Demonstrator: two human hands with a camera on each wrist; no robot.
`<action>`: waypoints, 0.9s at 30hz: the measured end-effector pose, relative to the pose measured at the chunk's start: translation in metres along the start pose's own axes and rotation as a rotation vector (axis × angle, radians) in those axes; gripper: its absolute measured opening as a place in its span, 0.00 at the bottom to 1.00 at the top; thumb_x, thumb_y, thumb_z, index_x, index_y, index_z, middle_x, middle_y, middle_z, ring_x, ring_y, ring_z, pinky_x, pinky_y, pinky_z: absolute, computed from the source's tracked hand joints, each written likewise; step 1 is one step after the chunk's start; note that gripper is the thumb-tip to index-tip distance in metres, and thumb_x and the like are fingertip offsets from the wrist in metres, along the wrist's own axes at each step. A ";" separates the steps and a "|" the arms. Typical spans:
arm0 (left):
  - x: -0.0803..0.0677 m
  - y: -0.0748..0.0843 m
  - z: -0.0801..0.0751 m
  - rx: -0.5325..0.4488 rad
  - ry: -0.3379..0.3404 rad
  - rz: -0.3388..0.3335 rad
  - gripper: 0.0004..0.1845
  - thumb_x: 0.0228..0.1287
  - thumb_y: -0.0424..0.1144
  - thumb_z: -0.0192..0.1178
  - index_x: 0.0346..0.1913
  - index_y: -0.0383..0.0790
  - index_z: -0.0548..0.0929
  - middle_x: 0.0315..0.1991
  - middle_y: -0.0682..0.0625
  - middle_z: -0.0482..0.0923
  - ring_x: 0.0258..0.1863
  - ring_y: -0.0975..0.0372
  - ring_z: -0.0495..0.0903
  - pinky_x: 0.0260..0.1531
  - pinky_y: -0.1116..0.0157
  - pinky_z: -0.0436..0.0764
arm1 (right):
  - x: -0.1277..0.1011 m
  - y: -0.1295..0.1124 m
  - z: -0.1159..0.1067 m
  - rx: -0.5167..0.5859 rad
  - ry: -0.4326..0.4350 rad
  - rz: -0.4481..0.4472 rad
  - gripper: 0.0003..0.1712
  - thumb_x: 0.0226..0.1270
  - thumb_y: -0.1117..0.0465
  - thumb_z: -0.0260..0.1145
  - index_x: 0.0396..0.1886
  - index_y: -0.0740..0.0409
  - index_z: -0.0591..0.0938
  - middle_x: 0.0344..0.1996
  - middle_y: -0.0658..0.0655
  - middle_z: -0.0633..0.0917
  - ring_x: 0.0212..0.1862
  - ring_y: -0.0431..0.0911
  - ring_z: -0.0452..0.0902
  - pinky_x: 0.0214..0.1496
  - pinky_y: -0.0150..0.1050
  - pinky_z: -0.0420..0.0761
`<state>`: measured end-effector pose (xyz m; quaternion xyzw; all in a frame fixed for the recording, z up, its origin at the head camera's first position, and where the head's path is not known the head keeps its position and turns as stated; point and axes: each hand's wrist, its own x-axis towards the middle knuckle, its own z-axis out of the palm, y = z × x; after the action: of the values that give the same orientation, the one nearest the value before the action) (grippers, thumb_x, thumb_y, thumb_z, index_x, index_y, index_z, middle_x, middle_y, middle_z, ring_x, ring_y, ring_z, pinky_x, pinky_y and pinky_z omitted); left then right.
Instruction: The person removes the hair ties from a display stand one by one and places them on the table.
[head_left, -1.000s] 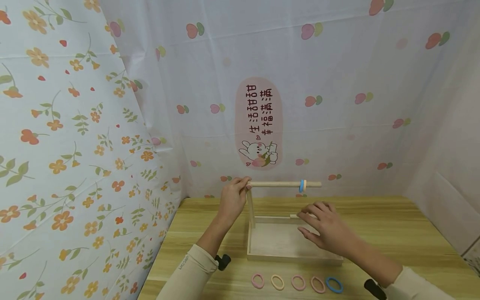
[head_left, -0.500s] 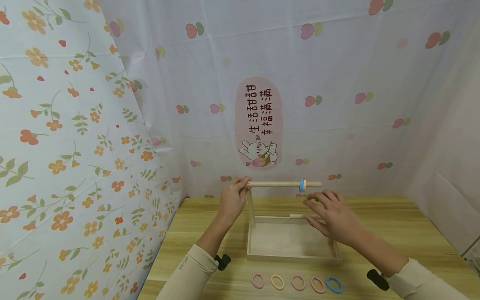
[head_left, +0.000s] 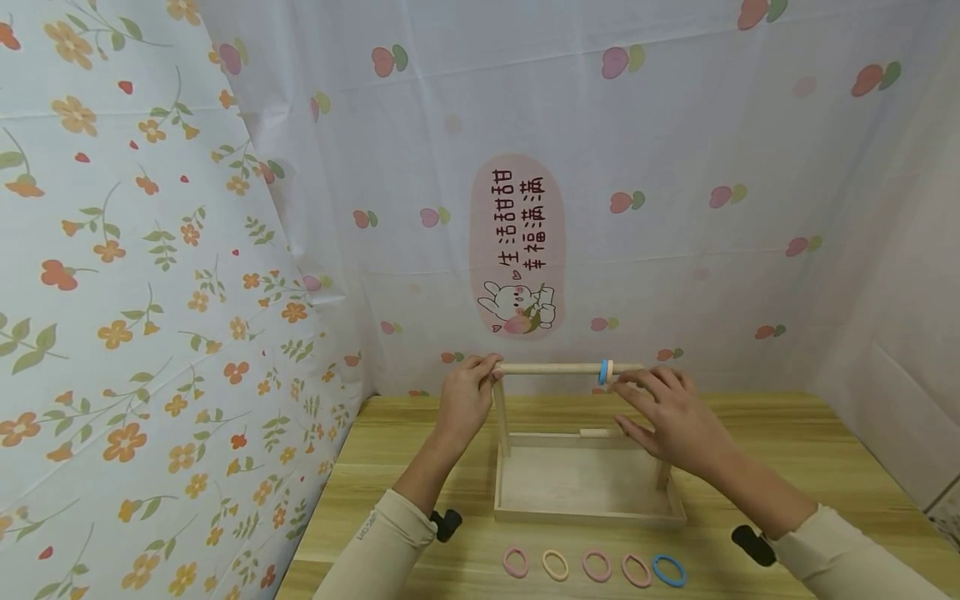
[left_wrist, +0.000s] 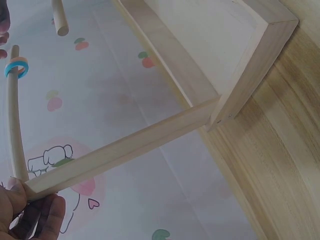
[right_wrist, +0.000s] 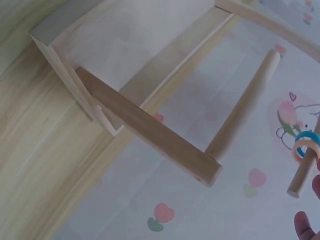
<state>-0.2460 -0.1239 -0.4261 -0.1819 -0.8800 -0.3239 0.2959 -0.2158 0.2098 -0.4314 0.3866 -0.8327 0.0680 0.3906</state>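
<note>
Left hand (head_left: 467,398) is gripping the left end of the wooden rod (head_left: 551,367), steadying it atop the rack (head_left: 588,504). Right hand (head_left: 667,414), fingers loosely spread and holding nothing, is reaching near the rod's right end. Two hair ties (head_left: 605,372) are hanging threaded on; five loose hair ties (head_left: 592,566) are waiting on the table (head_left: 787,467).

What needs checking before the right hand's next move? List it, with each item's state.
1. Left hand grips the upper dowel at its left end: ok.
2. Two rings sit on the dowel near its right end: ok.
3. Right hand touches the dowel: cannot tell.
4. Right hand carries a hair tie: not ok, it holds nothing.
5. Five hair ties lie on the table before the tray: ok.
</note>
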 end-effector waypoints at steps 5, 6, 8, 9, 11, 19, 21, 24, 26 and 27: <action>-0.001 0.001 -0.001 -0.001 -0.004 0.003 0.14 0.72 0.40 0.62 0.56 0.43 0.88 0.45 0.47 0.89 0.37 0.60 0.89 0.33 0.69 0.87 | 0.002 0.003 0.000 -0.012 -0.014 0.017 0.37 0.79 0.32 0.42 0.59 0.54 0.84 0.52 0.58 0.83 0.49 0.56 0.77 0.48 0.58 0.75; -0.001 0.001 -0.001 0.002 -0.004 0.006 0.15 0.72 0.41 0.62 0.56 0.43 0.88 0.45 0.47 0.89 0.38 0.60 0.89 0.33 0.68 0.88 | 0.002 0.004 0.001 -0.017 -0.009 0.021 0.38 0.79 0.32 0.42 0.59 0.54 0.84 0.52 0.58 0.83 0.48 0.56 0.77 0.47 0.58 0.75; -0.001 0.002 -0.002 0.001 -0.004 0.006 0.15 0.72 0.41 0.62 0.56 0.43 0.88 0.45 0.47 0.89 0.39 0.59 0.89 0.35 0.68 0.88 | 0.004 0.006 0.003 -0.026 0.007 0.029 0.38 0.79 0.32 0.41 0.58 0.55 0.84 0.51 0.58 0.83 0.48 0.56 0.76 0.45 0.57 0.74; -0.001 0.002 -0.001 0.003 -0.002 0.008 0.15 0.72 0.41 0.62 0.56 0.43 0.88 0.45 0.47 0.89 0.40 0.59 0.89 0.35 0.67 0.88 | 0.005 0.006 0.003 -0.030 0.017 0.033 0.38 0.80 0.32 0.41 0.57 0.55 0.85 0.50 0.58 0.83 0.47 0.56 0.75 0.44 0.57 0.74; -0.001 0.001 -0.001 0.004 0.001 0.012 0.15 0.71 0.40 0.63 0.56 0.42 0.88 0.45 0.47 0.89 0.41 0.59 0.89 0.36 0.67 0.88 | 0.006 0.008 0.005 -0.036 0.034 0.040 0.39 0.80 0.32 0.41 0.56 0.56 0.85 0.50 0.58 0.83 0.46 0.57 0.74 0.41 0.55 0.72; 0.001 0.000 0.002 -0.002 0.015 0.007 0.14 0.70 0.38 0.65 0.55 0.42 0.89 0.44 0.46 0.89 0.41 0.57 0.90 0.35 0.67 0.89 | 0.012 0.013 0.010 -0.039 0.056 0.063 0.38 0.79 0.32 0.43 0.58 0.54 0.85 0.51 0.59 0.85 0.47 0.58 0.75 0.39 0.55 0.75; 0.001 0.000 0.001 -0.008 0.015 0.003 0.14 0.70 0.38 0.65 0.55 0.42 0.89 0.44 0.46 0.89 0.41 0.57 0.90 0.35 0.66 0.89 | 0.013 0.014 0.012 -0.038 0.057 0.076 0.39 0.79 0.30 0.42 0.58 0.54 0.84 0.52 0.60 0.85 0.48 0.59 0.75 0.41 0.58 0.75; 0.001 0.000 0.001 -0.014 0.009 -0.008 0.14 0.70 0.38 0.64 0.55 0.42 0.88 0.44 0.46 0.88 0.42 0.57 0.90 0.36 0.66 0.89 | 0.014 0.015 0.014 -0.027 0.052 0.098 0.37 0.76 0.30 0.49 0.58 0.54 0.84 0.53 0.59 0.85 0.49 0.60 0.75 0.43 0.61 0.75; 0.001 0.001 0.000 -0.012 0.007 -0.009 0.14 0.70 0.38 0.64 0.55 0.43 0.88 0.45 0.46 0.88 0.42 0.57 0.90 0.36 0.66 0.89 | 0.015 0.016 0.016 -0.024 0.048 0.108 0.38 0.76 0.29 0.49 0.58 0.54 0.85 0.54 0.59 0.85 0.50 0.60 0.75 0.44 0.62 0.74; 0.001 0.000 0.000 -0.014 0.008 -0.008 0.14 0.70 0.38 0.64 0.55 0.43 0.88 0.45 0.46 0.88 0.42 0.57 0.90 0.36 0.66 0.89 | 0.016 0.016 0.017 -0.024 0.047 0.110 0.37 0.75 0.29 0.49 0.58 0.53 0.85 0.53 0.59 0.85 0.50 0.60 0.75 0.44 0.62 0.75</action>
<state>-0.2470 -0.1233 -0.4254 -0.1792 -0.8772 -0.3318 0.2971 -0.2437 0.2047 -0.4285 0.3340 -0.8439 0.0885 0.4104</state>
